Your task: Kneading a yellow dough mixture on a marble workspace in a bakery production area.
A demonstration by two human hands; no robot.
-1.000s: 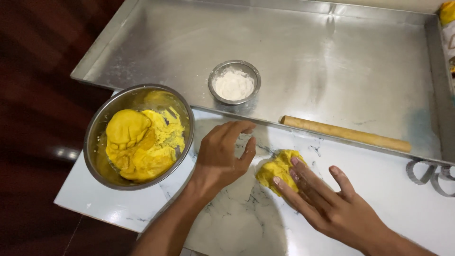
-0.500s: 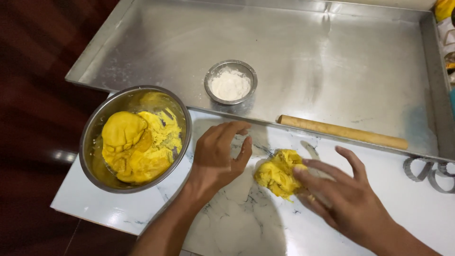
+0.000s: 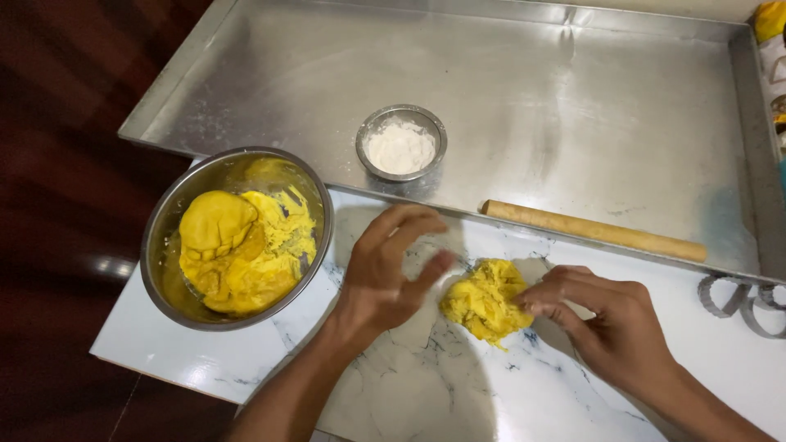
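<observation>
Head view: white marble-pattern counter (image 3: pixel 246 372) with grey veins, dark wood floor at 9 o'clock. Big steel tray (image 3: pixel 573 123) fills the 12 o'clock half, its near rim along the counter's far edge.

Dough lump (image 3: pixel 486 300), yellow and ragged, sits on the counter just below frame centre. Roughly round, no clear long axis, slightly wider than tall; crumbly tail points to 5 o'clock.

Left hand (image 3: pixel 385 274): forearm enters from 7 o'clock, wrist low, palm facing 3 o'clock toward the lump. Fingers loosely curled, half open, holding nothing. Thumb tip just beside the lump's 9 o'clock edge; can't tell if it touches.

Right hand (image 3: pixel 610 315): forearm enters from 5 o'clock, back of hand up. Fingers curled inward, tips bunched at the lump's 3 o'clock edge, touching it. Not a full grasp, more a pinch or push on that side.

Steel mixing bowl (image 3: pixel 164 245) at 9 o'clock of the left hand, on the counter, holds a bigger mass of the same yellow dough (image 3: pixel 233 250), part smooth, part shredded.

Small steel bowl of white flour (image 3: pixel 400 146) in the tray at 12 o'clock of the left hand. Wooden rolling pin (image 3: pixel 594 231) lies inside the tray's near rim, long axis 10-to-4. Metal ring cutters (image 3: pixel 741 295) at the 3 o'clock frame edge, well apart from the lump.
</observation>
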